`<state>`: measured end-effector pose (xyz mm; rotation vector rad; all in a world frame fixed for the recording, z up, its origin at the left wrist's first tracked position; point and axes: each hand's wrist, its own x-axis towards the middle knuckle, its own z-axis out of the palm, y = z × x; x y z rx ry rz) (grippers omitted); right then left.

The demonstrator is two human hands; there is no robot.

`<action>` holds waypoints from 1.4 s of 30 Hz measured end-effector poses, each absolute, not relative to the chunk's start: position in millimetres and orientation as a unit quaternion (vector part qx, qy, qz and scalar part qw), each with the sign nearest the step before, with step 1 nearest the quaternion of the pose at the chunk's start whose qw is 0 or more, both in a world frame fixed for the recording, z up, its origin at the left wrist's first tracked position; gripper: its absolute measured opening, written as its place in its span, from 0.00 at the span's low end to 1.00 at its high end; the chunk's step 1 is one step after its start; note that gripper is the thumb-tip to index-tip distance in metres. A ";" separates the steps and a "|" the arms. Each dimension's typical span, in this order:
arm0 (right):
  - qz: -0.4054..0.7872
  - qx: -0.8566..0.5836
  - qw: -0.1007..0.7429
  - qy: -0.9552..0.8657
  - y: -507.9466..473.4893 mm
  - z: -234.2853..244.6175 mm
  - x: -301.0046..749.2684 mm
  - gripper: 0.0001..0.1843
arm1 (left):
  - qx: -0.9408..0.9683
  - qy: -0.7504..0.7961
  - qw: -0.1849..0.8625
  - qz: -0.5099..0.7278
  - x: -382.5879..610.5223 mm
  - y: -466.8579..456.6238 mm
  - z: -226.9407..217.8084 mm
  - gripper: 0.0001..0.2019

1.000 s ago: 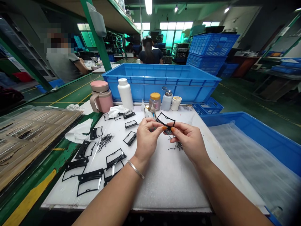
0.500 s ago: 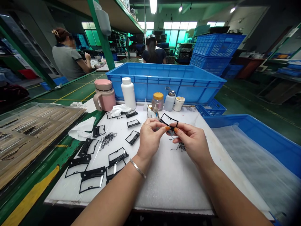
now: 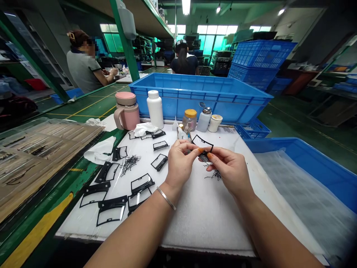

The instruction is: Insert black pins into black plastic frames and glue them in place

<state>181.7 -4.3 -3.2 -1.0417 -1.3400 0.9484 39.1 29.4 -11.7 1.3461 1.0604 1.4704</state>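
Both hands hold one small black-framed clear window piece (image 3: pixel 206 143) above the white foam-like board (image 3: pixel 200 216). My left hand (image 3: pixel 181 160) pinches its left side between thumb and fingers; my right hand (image 3: pixel 231 165) grips its lower right edge. The fingertips hide part of the frame. Beneath my right hand lies a small pile of thin black strips (image 3: pixel 216 175). A larger pile of such strips (image 3: pixel 130 164) sits to the left, among several similar black-framed pieces (image 3: pixel 111 211) spread over the board's left side.
Along the board's back stand a pink mug (image 3: pixel 127 111), a white bottle (image 3: pixel 155 109), a yellow-lidded jar (image 3: pixel 190 120), a pump bottle (image 3: pixel 204 118) and a small white tub (image 3: pixel 215 123). Behind them is a blue crate (image 3: pixel 200 98); another blue bin (image 3: pixel 312 156) is at right. Two people sit beyond.
The view has shifted slightly, moving the scene a little rightward. The held piece looks tilted a bit differently, while both hands keep hold of it. The person at left has lowered a hand.
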 end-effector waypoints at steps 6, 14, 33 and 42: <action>0.392 -0.443 0.566 -0.574 -6.2 -3.8 178.5 0.13 | 0.529 0.419 0.436 0.595 39.2 30.8 -12.1 0.04; 0.386 -0.447 0.574 -0.567 -6.3 -5.3 178.5 0.12 | 0.530 0.410 0.434 0.602 39.7 28.0 -10.1 0.03; 0.470 -0.397 0.571 -0.544 -1.4 -6.1 183.3 0.11 | 0.519 0.360 0.479 0.609 38.8 31.4 -9.2 0.18; 0.595 -0.378 0.518 -0.485 5.2 -6.1 194.1 0.15 | 0.460 0.357 0.545 0.603 35.0 34.9 -14.6 0.19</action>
